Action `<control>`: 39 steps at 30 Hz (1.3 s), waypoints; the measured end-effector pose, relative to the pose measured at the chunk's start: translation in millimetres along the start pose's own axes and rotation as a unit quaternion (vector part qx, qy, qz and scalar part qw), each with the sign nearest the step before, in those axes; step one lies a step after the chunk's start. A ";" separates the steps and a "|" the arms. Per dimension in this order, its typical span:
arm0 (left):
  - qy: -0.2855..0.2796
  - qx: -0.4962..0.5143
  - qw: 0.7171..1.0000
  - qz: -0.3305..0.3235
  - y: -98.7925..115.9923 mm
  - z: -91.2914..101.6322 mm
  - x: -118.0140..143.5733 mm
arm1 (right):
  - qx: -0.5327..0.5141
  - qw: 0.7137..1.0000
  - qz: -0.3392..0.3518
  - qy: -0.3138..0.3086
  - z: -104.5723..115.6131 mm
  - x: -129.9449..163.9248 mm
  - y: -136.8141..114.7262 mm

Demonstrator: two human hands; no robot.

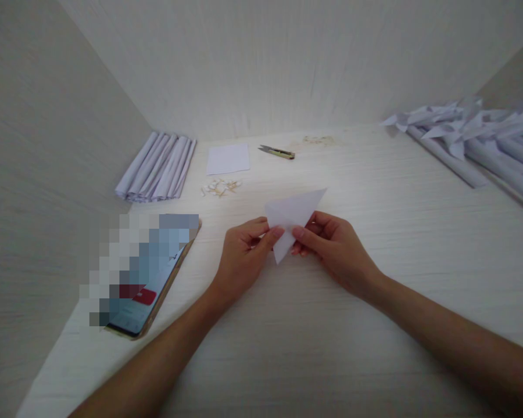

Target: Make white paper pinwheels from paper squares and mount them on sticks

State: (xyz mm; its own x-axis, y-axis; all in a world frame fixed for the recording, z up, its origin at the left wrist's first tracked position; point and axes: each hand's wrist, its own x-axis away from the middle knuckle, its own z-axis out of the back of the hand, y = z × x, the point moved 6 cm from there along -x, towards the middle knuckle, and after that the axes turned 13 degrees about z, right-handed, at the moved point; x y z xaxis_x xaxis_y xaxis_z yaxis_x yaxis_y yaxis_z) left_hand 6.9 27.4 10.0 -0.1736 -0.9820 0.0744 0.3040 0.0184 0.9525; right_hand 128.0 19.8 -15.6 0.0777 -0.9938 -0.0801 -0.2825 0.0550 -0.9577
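Paper triangle (293,216), white and folded, centre of frame, raised just over the bench (375,191). Left hand (243,255) pinches its lower left edge; right hand (331,247) pinches the lower right, each grip closed on the sheet. Phone (146,290) lower left. Rolled paper bundle (157,167) upper left. Blank sheet (228,158), snips (276,152) and small scraps (220,187) beyond. Folded paper pile (470,133) upper right.

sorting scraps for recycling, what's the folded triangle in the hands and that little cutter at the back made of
Folded triangle: thin white paper, matt, with sharp creases, pinched between left hand and right hand. Cutter: seemingly metal, dull grey blades with a darker grip; too small to be sure.
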 end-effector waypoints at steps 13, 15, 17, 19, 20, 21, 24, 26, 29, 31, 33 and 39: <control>0.077 -0.005 0.993 0.087 -12.9 12.7 -1.9 | 0.018 0.994 0.081 0.065 12.0 -3.6 -9.7; 0.078 -0.004 0.993 0.083 -12.3 13.3 -2.2 | 0.026 0.995 0.077 0.058 12.7 -4.7 -8.9; 0.080 -0.002 0.994 0.079 -11.4 14.4 -2.9 | 0.042 0.995 0.067 0.056 14.0 -5.5 -7.6; 0.083 -0.007 0.993 0.078 -10.7 16.1 -3.9 | 0.062 0.995 0.058 0.050 14.5 -6.0 -7.4; 0.085 -0.012 0.993 0.077 -10.4 17.1 -4.5 | 0.074 0.994 0.059 0.045 14.4 -6.2 -8.1; 0.089 -0.020 0.993 0.076 -10.1 18.2 -4.9 | 0.088 0.993 0.064 0.040 14.1 -6.4 -9.2; 0.103 -0.047 0.991 0.064 -9.0 21.6 -5.4 | 0.125 0.988 0.084 0.033 13.5 -6.1 -13.8; 0.118 -0.063 0.989 0.055 -8.5 23.7 -5.1 | 0.137 0.985 0.094 0.035 13.3 -5.6 -16.0; 0.127 -0.059 0.989 0.057 -9.7 25.5 -5.7 | 0.141 0.984 0.098 0.039 14.0 -5.3 -16.3; 0.105 -0.029 0.992 0.068 -11.1 24.0 -7.2 | 0.138 0.984 0.096 0.053 17.0 -5.6 -14.9; 0.069 -0.002 0.995 0.078 -11.7 20.8 -8.9 | 0.129 0.984 0.096 0.076 21.9 -6.2 -13.0; 0.035 0.030 0.994 0.098 -13.3 17.2 -11.1 | 0.085 0.985 0.094 0.114 29.0 -7.9 -8.9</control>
State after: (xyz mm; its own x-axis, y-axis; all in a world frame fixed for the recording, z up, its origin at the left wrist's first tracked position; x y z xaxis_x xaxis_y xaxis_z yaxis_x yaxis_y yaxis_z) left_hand -11.4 41.3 1.5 -0.0508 -0.9692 0.2412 0.2681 0.2194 0.9381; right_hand 157.6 30.0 -14.4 -0.1823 -0.9595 -0.2148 -0.1059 0.2364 -0.9659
